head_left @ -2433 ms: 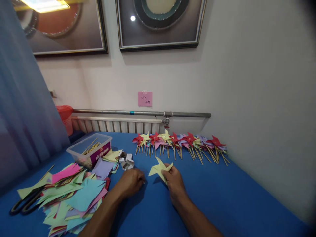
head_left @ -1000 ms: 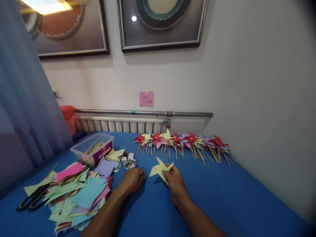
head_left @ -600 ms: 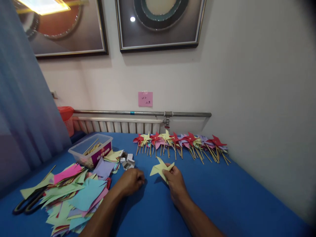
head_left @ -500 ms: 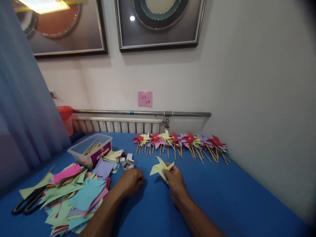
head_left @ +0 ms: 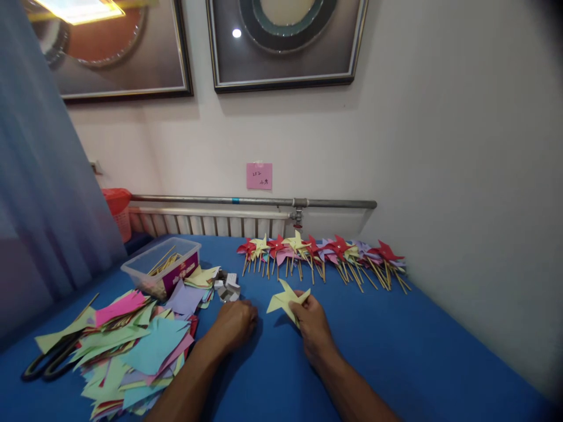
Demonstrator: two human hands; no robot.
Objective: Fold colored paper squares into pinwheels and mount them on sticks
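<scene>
Pinching yellow pinwheel point(head_left: 285, 300) mid-frame, just above counter point(head_left: 396, 351): right hand point(head_left: 313, 327). Left hand point(head_left: 235, 325) curled closed beside it, contents hidden. Advice: keep thumb firm on folded tips so blades don't spring.

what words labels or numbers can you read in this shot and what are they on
Pink note on the wall: handwritten marks, too blurred to read.
Purple label on the clear plastic box: pale characters, too small to read.
Yellow pinwheel in the right hand: no writing shows.
Nothing else bears text.
</scene>
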